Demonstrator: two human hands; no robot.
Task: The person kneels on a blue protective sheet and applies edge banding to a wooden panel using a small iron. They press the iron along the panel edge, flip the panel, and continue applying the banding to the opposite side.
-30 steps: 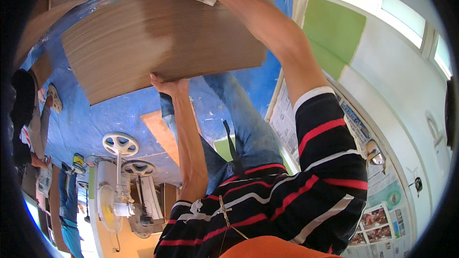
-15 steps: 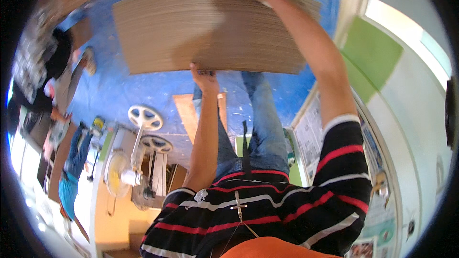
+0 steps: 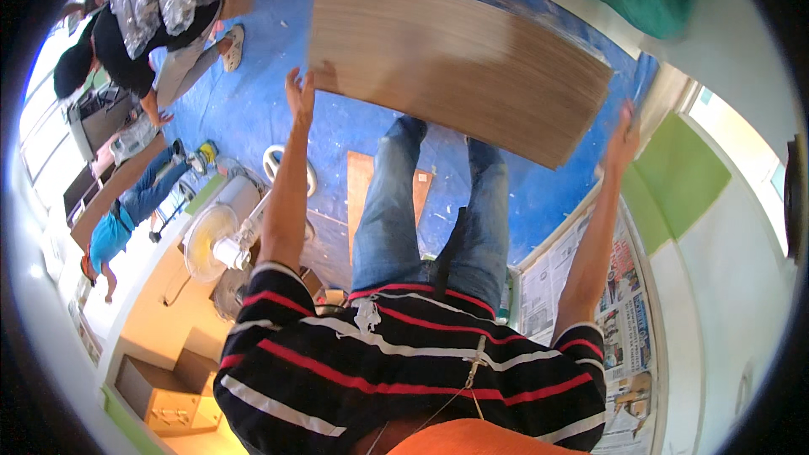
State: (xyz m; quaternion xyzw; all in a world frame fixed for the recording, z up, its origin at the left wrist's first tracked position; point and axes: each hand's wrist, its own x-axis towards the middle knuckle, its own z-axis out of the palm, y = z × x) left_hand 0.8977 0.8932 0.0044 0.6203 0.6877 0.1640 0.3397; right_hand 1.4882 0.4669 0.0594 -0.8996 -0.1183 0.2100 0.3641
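Wood-grained panel (image 3: 459, 63) — flat, brown, oblong — faintly streaked lengthwise

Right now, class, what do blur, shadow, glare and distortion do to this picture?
Head view: the right hand looks blurred; a soft shadow dulls the brown board's middle; the right-side window glares nearly white; fisheye distortion curves straight edges near the dark rim.

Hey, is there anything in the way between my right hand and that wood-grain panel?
Nothing visible stands between your right hand and the wood-grain panel. In the head view, only blue floor sheeting shows in the gap beside the panel's right end.
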